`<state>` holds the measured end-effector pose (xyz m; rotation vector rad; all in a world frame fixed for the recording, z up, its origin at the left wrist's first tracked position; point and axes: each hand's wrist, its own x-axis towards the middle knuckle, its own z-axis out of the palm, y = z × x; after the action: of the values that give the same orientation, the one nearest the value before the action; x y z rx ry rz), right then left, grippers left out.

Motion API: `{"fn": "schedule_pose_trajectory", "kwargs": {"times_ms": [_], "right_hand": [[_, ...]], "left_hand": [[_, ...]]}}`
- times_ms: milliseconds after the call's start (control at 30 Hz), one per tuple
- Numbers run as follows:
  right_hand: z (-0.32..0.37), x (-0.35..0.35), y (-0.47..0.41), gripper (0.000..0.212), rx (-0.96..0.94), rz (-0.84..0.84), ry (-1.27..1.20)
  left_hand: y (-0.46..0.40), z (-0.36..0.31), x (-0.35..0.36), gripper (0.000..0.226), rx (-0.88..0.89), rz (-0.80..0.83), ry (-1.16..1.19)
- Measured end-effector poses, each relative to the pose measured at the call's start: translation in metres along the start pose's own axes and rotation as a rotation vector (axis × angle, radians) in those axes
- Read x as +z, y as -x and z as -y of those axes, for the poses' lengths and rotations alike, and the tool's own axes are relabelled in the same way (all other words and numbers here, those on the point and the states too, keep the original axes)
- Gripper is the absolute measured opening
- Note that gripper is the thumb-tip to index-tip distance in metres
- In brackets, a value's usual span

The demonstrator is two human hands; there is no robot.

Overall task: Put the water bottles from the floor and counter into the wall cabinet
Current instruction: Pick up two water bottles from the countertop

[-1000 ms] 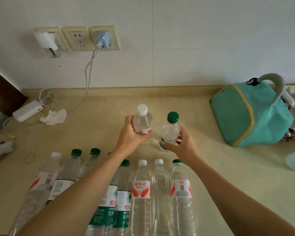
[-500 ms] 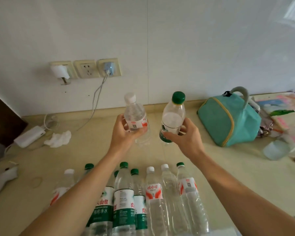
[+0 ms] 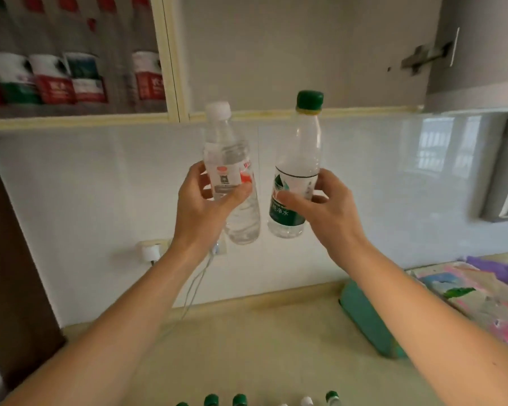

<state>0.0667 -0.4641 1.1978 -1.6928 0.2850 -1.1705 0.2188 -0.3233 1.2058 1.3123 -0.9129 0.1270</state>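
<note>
The left hand (image 3: pixel 201 200) grips a white-capped bottle (image 3: pixel 232 177) at its label, thumb across the front and fingers curled behind. The bottle's long axis runs nearly vertical, cap up and leaning slightly left. The right hand (image 3: pixel 320 205) holds a green-capped bottle (image 3: pixel 296 168) round its green label, thumb in front and fingers wrapped behind, cap up and tipped slightly right. Both bottles hang in the air just below the wall cabinet (image 3: pixel 305 54), their caps level with its lower edge, side by side and not touching. Left of the cabinet's divider, blurred bottles (image 3: pixel 71 77) seem to stand upright on the shelf. Far below the cabinet, bottle caps (image 3: pixel 239 399) line the counter (image 3: pixel 261 332).
</note>
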Motion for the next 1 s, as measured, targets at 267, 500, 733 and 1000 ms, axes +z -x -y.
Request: {"fn": "schedule_pose_trajectory", "kwargs": {"times_ms": [267, 500, 733, 1000], "right_hand": [[0.108, 0.001, -0.063, 0.04, -0.225, -0.086, -0.026], [0.153, -0.026, -0.128, 0.036, -0.319, -0.169, 0.017], [0.123, -0.033, -0.172, 0.035, -0.211, -0.103, 0.092], [0.106, -0.034, -0.226, 0.021, -0.143, 0.016, 0.182]], "left_hand": [[-0.064, -0.108, 0.006, 0.054, 0.222, -0.063, 0.068], [-0.126, -0.159, 0.032, 0.061, 0.376, -0.093, -0.024], [-0.166, -0.14, 0.058, 0.054, 0.279, -0.089, -0.133], [-0.209, -0.116, 0.066, 0.024, 0.145, -0.017, -0.15]]}}
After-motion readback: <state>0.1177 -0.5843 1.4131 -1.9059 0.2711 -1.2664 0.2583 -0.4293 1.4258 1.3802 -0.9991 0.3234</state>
